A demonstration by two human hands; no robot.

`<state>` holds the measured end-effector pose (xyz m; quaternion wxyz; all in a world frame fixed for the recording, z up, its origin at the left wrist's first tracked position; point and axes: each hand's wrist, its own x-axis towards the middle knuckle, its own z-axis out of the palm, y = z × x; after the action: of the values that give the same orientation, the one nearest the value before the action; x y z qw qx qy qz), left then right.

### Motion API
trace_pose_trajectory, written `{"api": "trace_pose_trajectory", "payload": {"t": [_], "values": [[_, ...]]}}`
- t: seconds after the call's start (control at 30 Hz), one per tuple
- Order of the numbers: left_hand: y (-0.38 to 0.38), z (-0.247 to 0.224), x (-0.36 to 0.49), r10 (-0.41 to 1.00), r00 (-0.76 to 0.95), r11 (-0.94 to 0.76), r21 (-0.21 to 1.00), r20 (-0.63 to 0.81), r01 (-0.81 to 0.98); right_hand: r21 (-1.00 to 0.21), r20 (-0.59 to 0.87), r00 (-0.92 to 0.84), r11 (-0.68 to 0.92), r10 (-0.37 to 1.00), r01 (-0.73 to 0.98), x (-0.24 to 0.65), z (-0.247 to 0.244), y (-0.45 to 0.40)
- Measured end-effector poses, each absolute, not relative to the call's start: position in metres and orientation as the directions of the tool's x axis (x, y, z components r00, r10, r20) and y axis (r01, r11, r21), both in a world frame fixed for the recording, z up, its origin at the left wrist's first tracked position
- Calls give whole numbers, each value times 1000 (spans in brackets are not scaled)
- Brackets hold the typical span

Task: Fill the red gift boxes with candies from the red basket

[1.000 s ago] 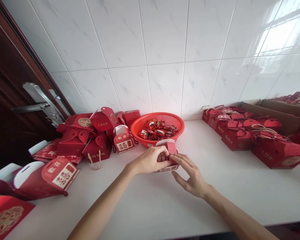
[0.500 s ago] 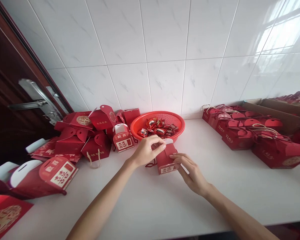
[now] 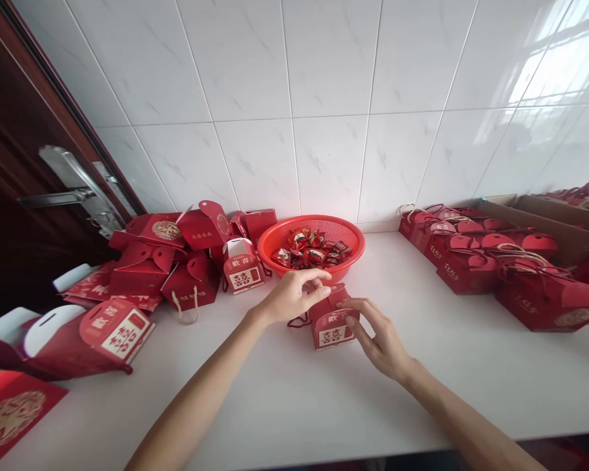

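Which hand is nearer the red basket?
Left. The left hand is just in front of the red basket; the right hand is farther off, at the front of the middle box.

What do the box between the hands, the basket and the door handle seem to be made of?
Box: likely printed card with a satin finish; flat, folded panels. Basket: probably plastic, slightly glossy; evenly perforated red wall. Door handle: apparently polished metal; silvery with bright highlights, possibly plated.

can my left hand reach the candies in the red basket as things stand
Likely yes: your left hand is by the small box, just in front of the basket, and nothing covers the candies inside.
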<state>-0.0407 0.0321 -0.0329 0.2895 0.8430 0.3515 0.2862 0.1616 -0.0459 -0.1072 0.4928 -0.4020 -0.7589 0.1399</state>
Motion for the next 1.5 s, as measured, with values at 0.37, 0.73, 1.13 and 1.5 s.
{"api": "trace_pose_trajectory", "payload": {"t": [0.37, 0.73, 1.13, 1.5], "values": [[32, -33, -43, 740, 644, -557, 714, 195, 424, -702, 587, 21, 497, 809, 511, 164, -114, -36], [32, -44, -44, 780, 570, -585, 626, 259, 516, -952, 229, 37, 216, 973, 214, 165, -121, -25], [27, -56, -49, 893, 382, -445, 607, 239, 658, -1000, 17, 50, 17, 999, 10, 173, -119, -16], [25, -67, -49, 945, 310, -268, 794, 107, 545, -943, -36, 68, -11, 997, -331, 190, -99, -8]]}}
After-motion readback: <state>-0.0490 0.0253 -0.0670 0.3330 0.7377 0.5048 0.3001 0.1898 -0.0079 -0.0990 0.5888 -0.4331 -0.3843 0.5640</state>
